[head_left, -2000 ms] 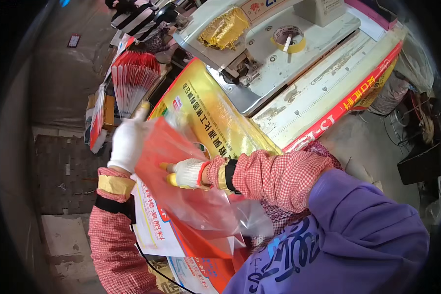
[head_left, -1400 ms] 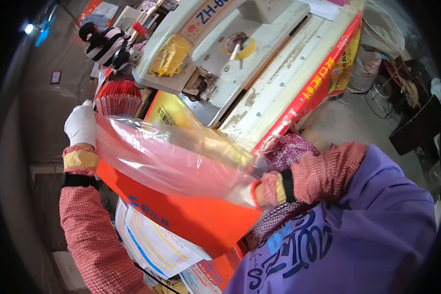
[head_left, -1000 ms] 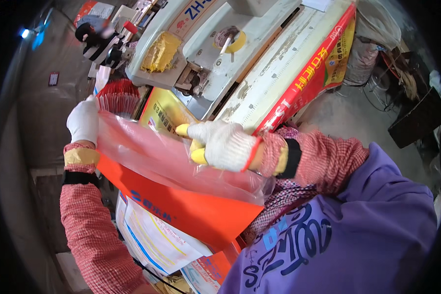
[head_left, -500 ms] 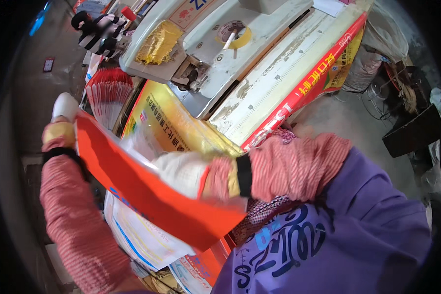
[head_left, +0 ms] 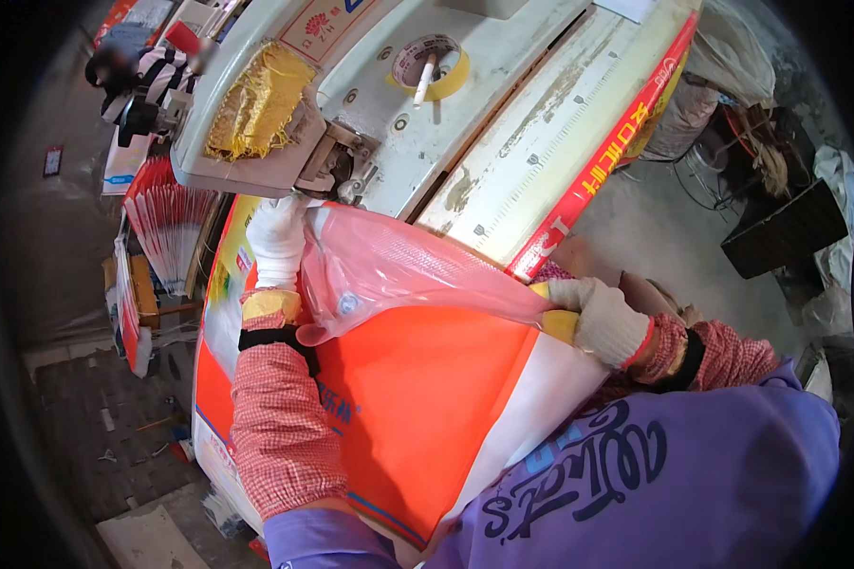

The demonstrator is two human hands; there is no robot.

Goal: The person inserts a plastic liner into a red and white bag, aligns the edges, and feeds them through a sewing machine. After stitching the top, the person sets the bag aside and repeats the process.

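A big white sewing machine (head_left: 503, 114) with worn paint fills the upper middle of the view, its long bed running up to the right, with a red printed strip (head_left: 607, 161) lying along its near edge. Below it lies the orange woven sack (head_left: 417, 408), white along its right side, spread flat across the person's lap and over a stack of yellow and orange printed sacks (head_left: 220, 284). Over the top edge of the orange sack lies a clear pinkish plastic liner (head_left: 399, 275), crumpled and puffed, stretched between the two hands just under the machine's head. The left hand (head_left: 277, 237), in a white cotton glove with a yellow cuff and a checked red sleeve guard, is closed around the left end of the liner and sack mouth, right beside the metal sewing head (head_left: 337, 166). The right hand (head_left: 603, 318), in a white glove with yellow fingertips, pinches the right corner of the liner and sack edge, fingers curled shut on it. On top of the machine sits a bundle of yellow thread (head_left: 256, 100), and further right a roll of yellow tape (head_left: 434, 64) with a small white stick lying across it. A fan of red-tipped sacks (head_left: 171, 228) stands at the far left.
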